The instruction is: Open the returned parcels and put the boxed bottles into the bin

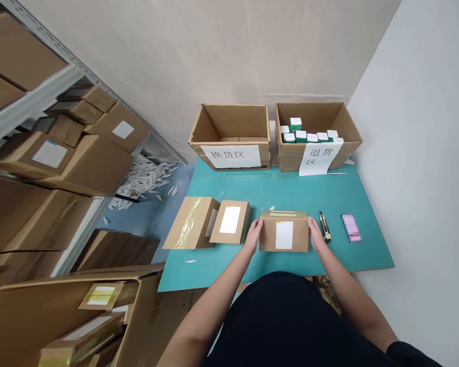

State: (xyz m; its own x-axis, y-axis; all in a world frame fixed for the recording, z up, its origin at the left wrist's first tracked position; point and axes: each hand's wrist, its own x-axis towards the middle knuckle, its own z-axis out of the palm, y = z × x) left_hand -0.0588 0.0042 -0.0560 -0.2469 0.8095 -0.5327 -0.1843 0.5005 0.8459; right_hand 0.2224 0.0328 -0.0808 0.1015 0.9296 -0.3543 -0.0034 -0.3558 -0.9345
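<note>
1. Holds a cardboard box [283,230] between the left hand [254,234] and the right hand [315,233], at the near middle of a teal surface [283,188], directly before the wearer [286,321].
2. Clasps the left end with the left hand and the right end with the right, probably for even balance; leaves the white label [284,238] uncovered and facing the wearer. Cannot tell if touching the surface or lifted just above.
3. Shows, left of the left hand, a labelled box [230,220] just beside a larger taped box [191,224], perhaps paired there to stay out of the hands' way.
4. Shows, just right of the right hand, a yellow-and-black box cutter [325,227], apparently laid within easy reach; farther right, a pink item [352,228], pixelated beyond recognition.
5. Has, along the far edge, a left carton [237,121] and a right carton [289,160], both open-topped, with Chinese paper signs [231,156] on the fronts, presumably for reading from this side; includes small green-and-white boxes [301,136] inside the right carton.
</note>
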